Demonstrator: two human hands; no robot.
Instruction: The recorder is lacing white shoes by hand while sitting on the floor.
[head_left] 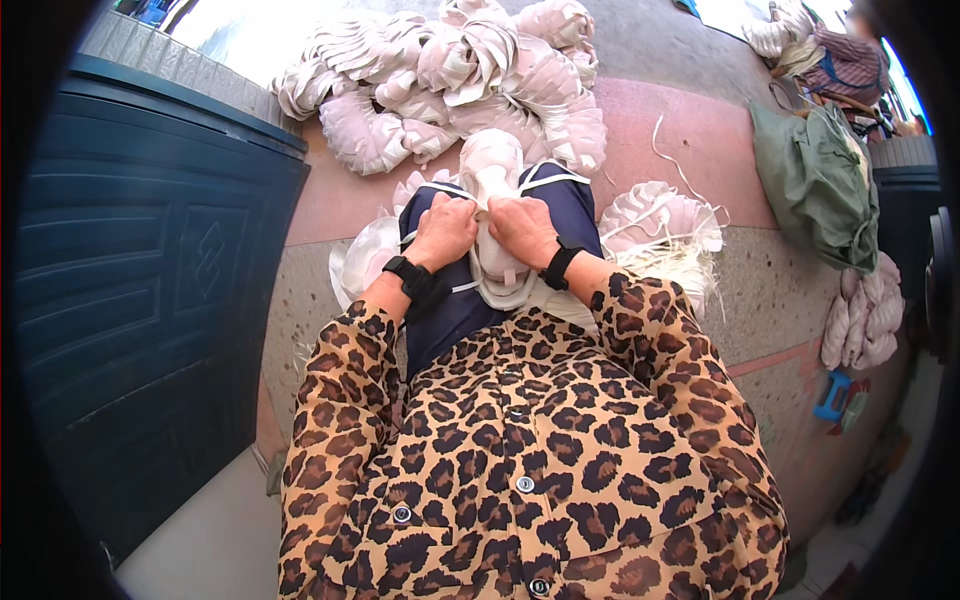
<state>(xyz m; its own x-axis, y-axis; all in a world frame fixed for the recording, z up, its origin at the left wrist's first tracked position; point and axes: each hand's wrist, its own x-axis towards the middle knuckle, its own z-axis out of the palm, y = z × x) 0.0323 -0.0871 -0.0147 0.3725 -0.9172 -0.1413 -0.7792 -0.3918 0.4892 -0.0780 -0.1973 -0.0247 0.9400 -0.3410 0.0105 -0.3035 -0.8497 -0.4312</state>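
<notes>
A pale pink and white shoe upper (pixel 492 160) lies across my lap, between my dark-trousered knees. My left hand (pixel 447 231) is closed in a pinch at its lacing, on the left side. Beside it, almost touching, my right hand (pixel 522 231) is closed the same way on the right side. White shoelace (pixel 552 180) comes out near both hands and lies over each knee. My fingertips and the exact eyelets are hidden behind my knuckles.
A large heap of stacked pale shoe uppers (pixel 450 85) lies ahead on the floor. By my right knee are more uppers with a bundle of white laces (pixel 680 262). A dark blue panelled door (pixel 160 260) stands left. Right are a green sack (pixel 815 180) and another person (pixel 850 65).
</notes>
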